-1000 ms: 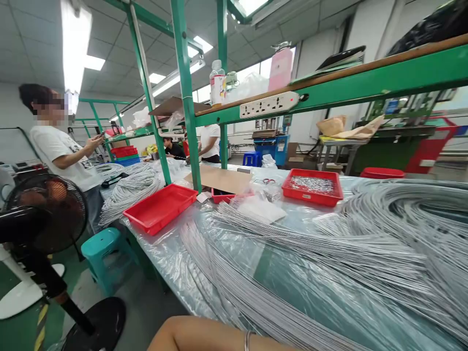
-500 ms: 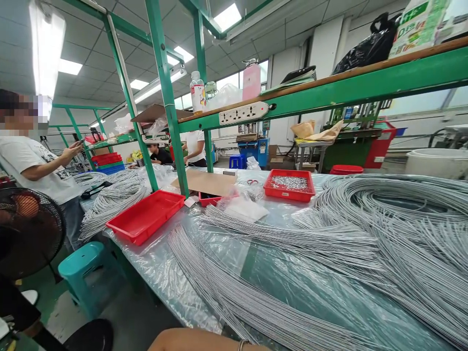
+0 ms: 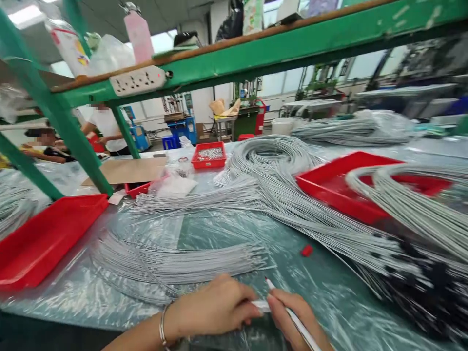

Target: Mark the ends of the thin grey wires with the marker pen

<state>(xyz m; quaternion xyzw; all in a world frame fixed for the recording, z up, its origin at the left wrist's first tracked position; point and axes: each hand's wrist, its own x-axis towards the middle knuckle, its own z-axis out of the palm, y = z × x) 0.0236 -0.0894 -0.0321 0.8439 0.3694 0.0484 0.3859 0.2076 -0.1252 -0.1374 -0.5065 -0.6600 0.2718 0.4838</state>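
My right hand (image 3: pixel 298 317) is closed around a white marker pen (image 3: pixel 300 327), whose dark red tip points up and away from me. My left hand (image 3: pixel 219 304), with a metal bracelet on its wrist, pinches a small white piece (image 3: pixel 261 306) that reaches toward my right fingers; its exact kind is blurred. Just beyond both hands lies a bundle of thin grey cables (image 3: pixel 197 263), its cut ends toward the right. A small red cap (image 3: pixel 307 250) rests on the plastic-covered table (image 3: pixel 219 226).
Red trays stand at left (image 3: pixel 54 239) and right (image 3: pixel 329 187); another tray (image 3: pixel 209 163) holds small metal parts. Coiled cables (image 3: pixel 270 151) and a bundle with black ends (image 3: pixel 420 282) lie to the right. A green shelf beam (image 3: pixel 226 63) spans above. People work behind.
My view has swung to the right and down. Both hands now show with the pen and the white piece, where only a forearm with the bracelet showed before.
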